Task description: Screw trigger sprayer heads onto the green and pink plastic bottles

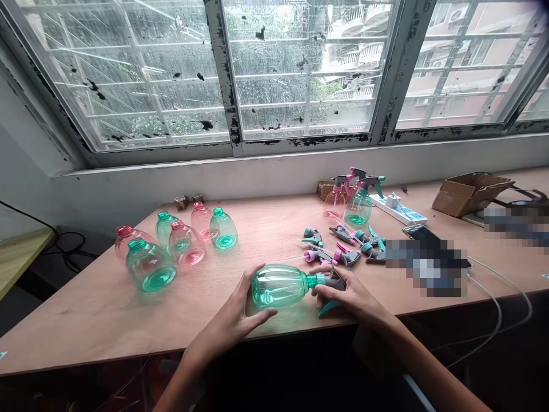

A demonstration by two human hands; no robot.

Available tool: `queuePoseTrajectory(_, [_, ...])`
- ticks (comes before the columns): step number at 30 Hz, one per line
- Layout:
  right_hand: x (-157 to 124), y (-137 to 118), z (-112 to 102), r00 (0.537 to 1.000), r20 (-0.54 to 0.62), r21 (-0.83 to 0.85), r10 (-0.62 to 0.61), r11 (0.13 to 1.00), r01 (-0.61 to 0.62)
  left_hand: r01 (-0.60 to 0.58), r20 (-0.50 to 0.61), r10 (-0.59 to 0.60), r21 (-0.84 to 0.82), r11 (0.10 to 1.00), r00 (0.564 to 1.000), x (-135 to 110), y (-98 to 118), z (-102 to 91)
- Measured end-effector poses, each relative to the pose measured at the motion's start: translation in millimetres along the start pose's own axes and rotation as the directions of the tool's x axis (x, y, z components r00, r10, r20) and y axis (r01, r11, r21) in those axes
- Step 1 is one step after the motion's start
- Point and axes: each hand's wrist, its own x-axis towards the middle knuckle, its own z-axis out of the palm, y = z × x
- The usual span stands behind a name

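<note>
A clear green spray bottle (281, 286) lies on its side above the table's front edge, its neck toward the right. My left hand (240, 306) cups its base, thumb below and fingers above. At the neck, my right hand (343, 292) is closed on a grey and teal spray head (330, 281), which meets the bottle's mouth; whether it is screwed tight I cannot tell. Just beyond my right hand lie several loose spray heads in pink, teal and grey (345, 256). Open green bottles (152, 269) and pink bottles (187, 246) stand without heads at the left.
Behind the loose heads stand assembled spray bottles (358, 209). A white power strip (398, 210), a dark phone-like device (437, 246) with cables and an open cardboard box (469, 191) occupy the right. The wooden table (257, 229) ends at a wall below windows.
</note>
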Motion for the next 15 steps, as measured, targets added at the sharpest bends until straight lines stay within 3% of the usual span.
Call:
queuePoseTrajectory(7, [0, 0, -1, 0.997, -0.069, -0.024, 0.036, 0.999, -0.038, -0.020, -0.009, 0.020, -0.032, 0.999, 1.000, -2, -10, 4.3])
queuePoseTrajectory(15, [-1, -1, -4, 0.997, -0.028, 0.024, 0.066, 0.998, -0.066, 0.171, 0.026, -0.169, -0.069, 0.983, 0.985, -2, 4, -4.8])
